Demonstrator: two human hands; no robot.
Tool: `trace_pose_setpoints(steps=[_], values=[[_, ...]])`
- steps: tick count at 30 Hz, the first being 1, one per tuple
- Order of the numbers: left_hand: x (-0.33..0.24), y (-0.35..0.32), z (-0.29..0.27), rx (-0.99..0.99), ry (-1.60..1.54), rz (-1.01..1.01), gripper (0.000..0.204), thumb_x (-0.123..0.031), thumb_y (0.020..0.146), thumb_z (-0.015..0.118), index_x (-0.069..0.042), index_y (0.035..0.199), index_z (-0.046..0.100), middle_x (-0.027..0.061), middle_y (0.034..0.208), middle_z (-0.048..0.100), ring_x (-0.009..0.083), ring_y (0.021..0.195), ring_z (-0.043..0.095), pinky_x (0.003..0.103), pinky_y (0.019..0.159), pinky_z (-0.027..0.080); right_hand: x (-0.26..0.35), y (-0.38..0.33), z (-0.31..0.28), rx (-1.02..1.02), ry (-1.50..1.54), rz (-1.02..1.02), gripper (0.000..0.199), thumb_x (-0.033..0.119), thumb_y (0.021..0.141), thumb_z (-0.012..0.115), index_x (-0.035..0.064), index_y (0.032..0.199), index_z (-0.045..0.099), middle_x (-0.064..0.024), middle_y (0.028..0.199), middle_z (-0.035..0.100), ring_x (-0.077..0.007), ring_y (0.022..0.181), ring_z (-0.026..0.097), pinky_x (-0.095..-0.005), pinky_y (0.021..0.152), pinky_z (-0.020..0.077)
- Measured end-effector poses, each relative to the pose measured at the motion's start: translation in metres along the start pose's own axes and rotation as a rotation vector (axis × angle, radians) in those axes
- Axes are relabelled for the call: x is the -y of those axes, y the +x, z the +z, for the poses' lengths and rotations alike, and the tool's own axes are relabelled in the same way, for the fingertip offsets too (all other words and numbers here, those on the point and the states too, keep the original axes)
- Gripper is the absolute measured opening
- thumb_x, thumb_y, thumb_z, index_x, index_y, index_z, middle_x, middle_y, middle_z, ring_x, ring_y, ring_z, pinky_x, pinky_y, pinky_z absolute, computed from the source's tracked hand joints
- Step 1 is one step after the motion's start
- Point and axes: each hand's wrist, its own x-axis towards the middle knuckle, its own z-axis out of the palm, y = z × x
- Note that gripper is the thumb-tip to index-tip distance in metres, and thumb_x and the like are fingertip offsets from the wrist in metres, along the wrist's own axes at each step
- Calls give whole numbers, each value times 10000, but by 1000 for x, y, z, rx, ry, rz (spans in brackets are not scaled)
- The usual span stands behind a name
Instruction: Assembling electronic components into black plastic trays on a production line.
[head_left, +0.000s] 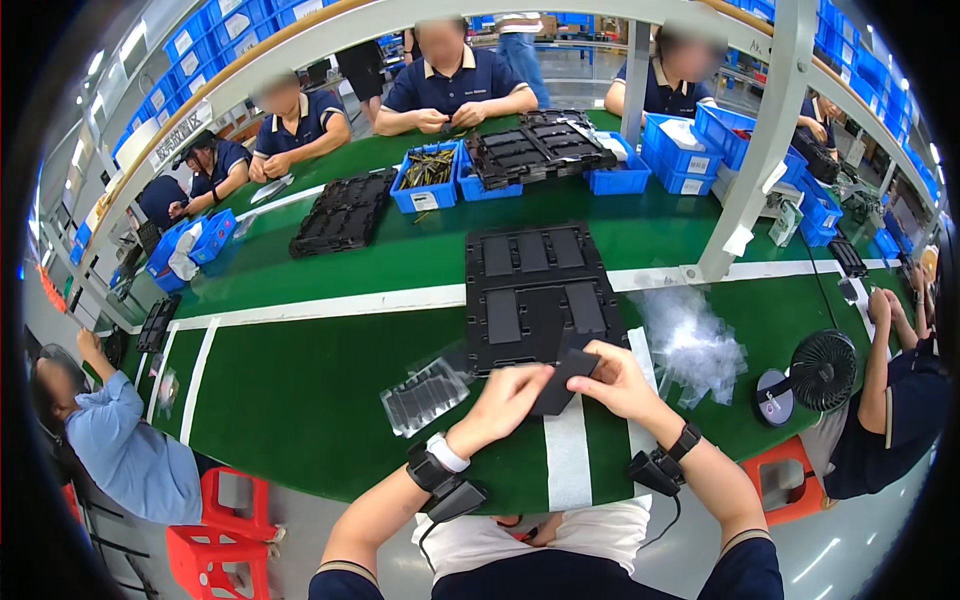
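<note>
Both hands pinch one flat black piece between them, just above the bench.
Left hand (508,398) and right hand (618,382) grip opposite ends of the black piece (560,385) — the black tray (535,295) sits within reach.

Dark navy short sleeves with tan-trimmed cuffs. Left hand (507,397): white wristband and black strapped wrist device. Right hand (622,382): black wristband, black clipped device, cable.

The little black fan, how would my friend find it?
Start at the long green table and go to its right end, past the pile of clear plastic bags. The small round black desk fan stands there, the only thing with a grille.
</note>
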Motion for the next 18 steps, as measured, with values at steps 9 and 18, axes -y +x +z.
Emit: trace_pose_setpoints(steps=[9, 18], values=[[-22, -1, -1, 21, -311, -125, 482, 2, 827, 554, -48, 1268, 366, 43, 854, 581, 79, 807, 565, 208, 733, 451, 1, 4, 1, -115, -133, -30, 415, 26, 762, 652, 46, 1128, 456, 12, 662, 571, -35, 659, 537, -201, 621, 435], [-13, -1, 0, -92, -344, -63, 385, -10, 798, 599, -38, 1158, 464, 60, 794, 617, 93, 734, 604, 208, 647, 475, -3, 3, 2, -130, -93, 28, 519, 23, 766, 642, 70, 1173, 323, 6, 658, 544, -51, 594, 527, -198, 555, 439]])
